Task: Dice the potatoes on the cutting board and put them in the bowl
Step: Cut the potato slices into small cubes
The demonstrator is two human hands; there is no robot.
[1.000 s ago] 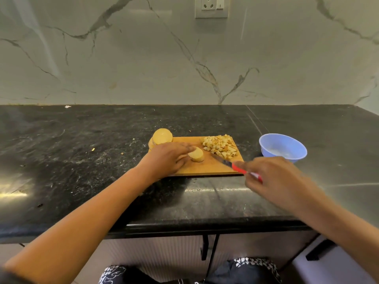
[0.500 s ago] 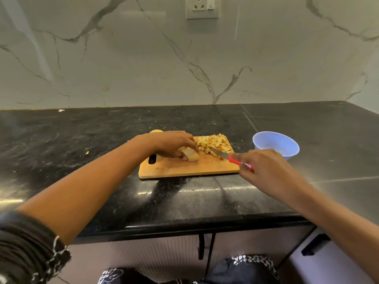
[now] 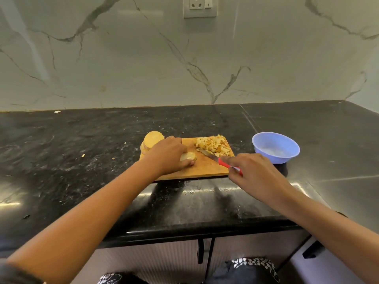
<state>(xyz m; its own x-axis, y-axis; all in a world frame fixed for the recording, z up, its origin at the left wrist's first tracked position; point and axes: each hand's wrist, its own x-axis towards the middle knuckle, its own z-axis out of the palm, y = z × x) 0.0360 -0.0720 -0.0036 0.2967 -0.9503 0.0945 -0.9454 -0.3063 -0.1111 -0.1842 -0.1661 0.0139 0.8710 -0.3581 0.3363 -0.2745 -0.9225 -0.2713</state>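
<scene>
A wooden cutting board (image 3: 205,169) lies on the black counter. My left hand (image 3: 167,155) holds a potato piece (image 3: 188,156) down on the board's middle. My right hand (image 3: 254,173) grips a red-handled knife (image 3: 217,159), its blade lying on the board and pointing at a pile of diced potato (image 3: 213,144) at the far right corner. Several round potato slices (image 3: 152,139) are stacked at the board's far left corner. A light blue bowl (image 3: 275,146) stands to the right of the board and looks empty.
The black stone counter (image 3: 82,160) carries small potato crumbs left of the board. A marble wall with a socket (image 3: 200,6) rises behind. The counter's front edge runs below my arms, with cabinet handles (image 3: 202,251) under it.
My left hand has drawn the potato piece nearer the board's middle, uncovering the stacked slices. My right hand with the knife keeps its place beside the diced pile.
</scene>
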